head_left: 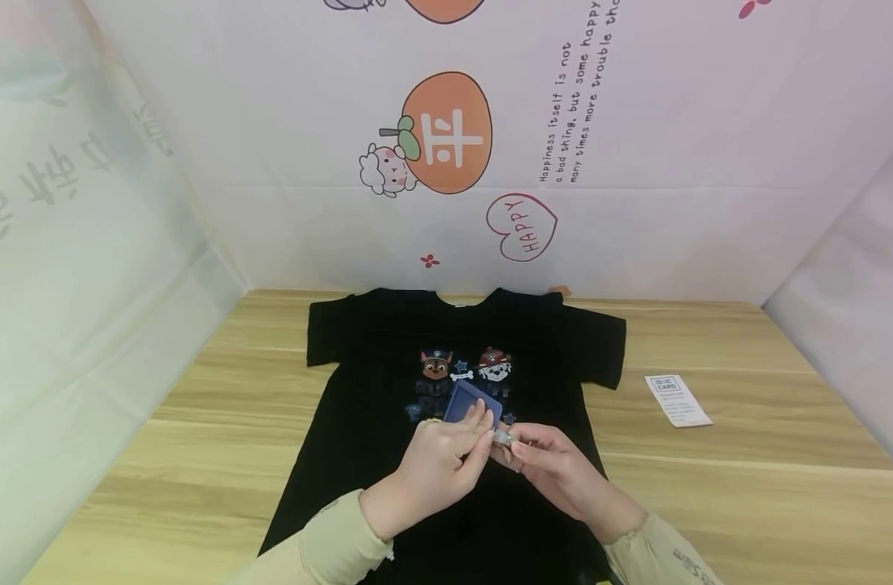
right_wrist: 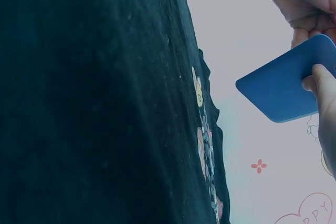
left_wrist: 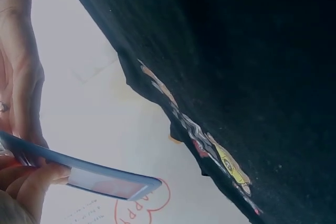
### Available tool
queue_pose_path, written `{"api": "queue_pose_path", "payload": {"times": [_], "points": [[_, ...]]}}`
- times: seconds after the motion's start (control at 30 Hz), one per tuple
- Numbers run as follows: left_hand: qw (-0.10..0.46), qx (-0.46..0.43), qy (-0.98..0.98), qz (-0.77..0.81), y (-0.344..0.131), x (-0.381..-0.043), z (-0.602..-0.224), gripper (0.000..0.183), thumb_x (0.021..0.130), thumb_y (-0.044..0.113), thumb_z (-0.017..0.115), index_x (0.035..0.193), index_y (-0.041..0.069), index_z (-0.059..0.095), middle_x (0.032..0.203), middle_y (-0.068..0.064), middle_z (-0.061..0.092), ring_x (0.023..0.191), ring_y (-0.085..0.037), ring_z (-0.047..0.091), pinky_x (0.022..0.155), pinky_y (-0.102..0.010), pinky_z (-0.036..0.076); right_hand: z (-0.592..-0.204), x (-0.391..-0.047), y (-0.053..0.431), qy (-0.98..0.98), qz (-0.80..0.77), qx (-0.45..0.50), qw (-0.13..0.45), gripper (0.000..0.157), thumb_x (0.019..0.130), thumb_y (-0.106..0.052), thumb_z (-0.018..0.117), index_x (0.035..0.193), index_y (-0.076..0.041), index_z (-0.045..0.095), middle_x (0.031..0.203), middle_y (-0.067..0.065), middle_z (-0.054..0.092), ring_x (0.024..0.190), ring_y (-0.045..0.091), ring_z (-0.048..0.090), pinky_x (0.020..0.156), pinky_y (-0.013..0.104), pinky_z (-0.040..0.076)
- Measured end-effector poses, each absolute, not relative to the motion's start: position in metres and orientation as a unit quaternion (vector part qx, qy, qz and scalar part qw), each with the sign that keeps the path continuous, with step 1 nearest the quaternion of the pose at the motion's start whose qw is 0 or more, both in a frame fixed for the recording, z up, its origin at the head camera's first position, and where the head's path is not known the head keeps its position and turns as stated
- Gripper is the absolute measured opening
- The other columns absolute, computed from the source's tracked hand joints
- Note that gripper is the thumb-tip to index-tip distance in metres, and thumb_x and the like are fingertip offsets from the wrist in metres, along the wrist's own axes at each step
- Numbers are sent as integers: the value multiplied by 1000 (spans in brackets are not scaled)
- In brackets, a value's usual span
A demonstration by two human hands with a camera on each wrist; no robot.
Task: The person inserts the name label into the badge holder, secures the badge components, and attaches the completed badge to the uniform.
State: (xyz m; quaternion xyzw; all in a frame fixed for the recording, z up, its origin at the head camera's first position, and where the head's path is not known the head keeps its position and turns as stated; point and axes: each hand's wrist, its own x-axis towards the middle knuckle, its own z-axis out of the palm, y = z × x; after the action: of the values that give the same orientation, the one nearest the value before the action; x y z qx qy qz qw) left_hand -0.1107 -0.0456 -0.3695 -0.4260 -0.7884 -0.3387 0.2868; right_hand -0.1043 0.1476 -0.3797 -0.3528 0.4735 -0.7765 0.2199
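The left hand (head_left: 433, 465) is gripping a blue case (head_left: 462, 396), laying some fingers over its front. The right hand (head_left: 557, 471) is pinching a small grey bit (head_left: 503, 438) at the case's low corner, so both hands are working close together. They are holding the case up over a black shirt (head_left: 373, 422). The shirt is lying flat on a wooden table (head_left: 197, 422), showing two cartoon dogs (head_left: 436, 367). A white card (head_left: 678, 400) is lying to the right of the shirt. Behind, a white cloth (head_left: 292, 122) is hanging.
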Motion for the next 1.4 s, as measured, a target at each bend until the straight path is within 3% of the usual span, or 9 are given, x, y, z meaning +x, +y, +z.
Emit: {"api": "queue_pose_path", "payload": {"times": [0.17, 0.33, 0.47, 0.73, 0.97, 1.1, 1.2, 1.3, 1.4], "points": [[292, -418, -780, -363, -46, -112, -370, 18, 90, 2, 57, 95, -8, 71, 99, -21, 69, 96, -23, 67, 78, -26, 55, -378, -105, 150, 459, -782, -354, 228, 40, 100, 2, 26, 96, -12, 64, 130, -3, 59, 128, 6, 47, 106, 19, 35], [297, -414, -789, -342, -47, -112, -371, 25, 96, 10, 53, 97, -8, 71, 100, -19, 69, 97, -22, 67, 79, -26, 55, -379, -107, 149, 462, -781, -354, 227, 40, 100, 2, 25, 93, -14, 61, 117, -6, 62, 125, 6, 48, 107, 20, 35], [284, -408, -802, -330, -49, -111, -371, 28, 96, 14, 54, 106, -8, 68, 109, -19, 67, 105, -21, 64, 82, -27, 54, -380, -108, 150, 449, -787, -359, 224, 42, 100, 4, 23, 92, -13, 60, 114, -5, 62, 128, 8, 47, 108, 21, 34], [229, -430, -814, -318, -55, -111, -371, 39, 93, 8, 58, 128, -7, 53, 132, -22, 52, 120, -25, 54, 89, -30, 51, -377, -113, 153, 428, -806, -348, 214, 45, 99, 3, 18, 87, -10, 59, 132, -2, 58, 134, 6, 40, 108, 22, 34], [174, -411, -831, -334, -60, -116, -368, 40, 93, 2, 56, 133, 4, 53, 138, -14, 49, 113, -22, 60, 75, -14, 52, -376, -114, 153, 392, -826, -342, 219, 47, 99, 3, 17, 87, -9, 60, 119, -2, 64, 132, 8, 43, 108, 24, 35], [137, -392, -841, -348, -61, -117, -365, 41, 94, 4, 56, 134, 8, 53, 145, -13, 42, 128, -26, 47, 93, -29, 50, -374, -114, 152, 380, -835, -330, 223, 49, 100, 1, 14, 83, -9, 59, 98, -3, 62, 133, 7, 42, 109, 25, 35], [96, -372, -852, -357, -62, -118, -366, 45, 95, 7, 54, 139, 13, 48, 153, -12, 29, 140, -31, 28, 104, -45, 39, -373, -114, 150, 373, -839, -325, 227, 47, 100, 0, 12, 81, -9, 55, 87, -4, 56, 131, 8, 43, 109, 25, 35], [53, -354, -858, -368, -64, -121, -366, 50, 97, 11, 52, 144, 19, 40, 157, -12, 19, 144, -34, 14, 109, -55, 29, -373, -113, 149, 370, -840, -320, 233, 45, 100, -1, 13, 81, -10, 53, 80, -5, 50, 127, 11, 47, 109, 26, 35], [23, -342, -861, -376, -66, -124, -366, 53, 97, 15, 53, 147, 21, 36, 157, -11, 17, 144, -34, 12, 111, -59, 21, -374, -112, 148, 369, -840, -314, 244, 45, 101, -4, 14, 83, -12, 54, 78, -5, 46, 124, 12, 49, 109, 27, 36]]}}
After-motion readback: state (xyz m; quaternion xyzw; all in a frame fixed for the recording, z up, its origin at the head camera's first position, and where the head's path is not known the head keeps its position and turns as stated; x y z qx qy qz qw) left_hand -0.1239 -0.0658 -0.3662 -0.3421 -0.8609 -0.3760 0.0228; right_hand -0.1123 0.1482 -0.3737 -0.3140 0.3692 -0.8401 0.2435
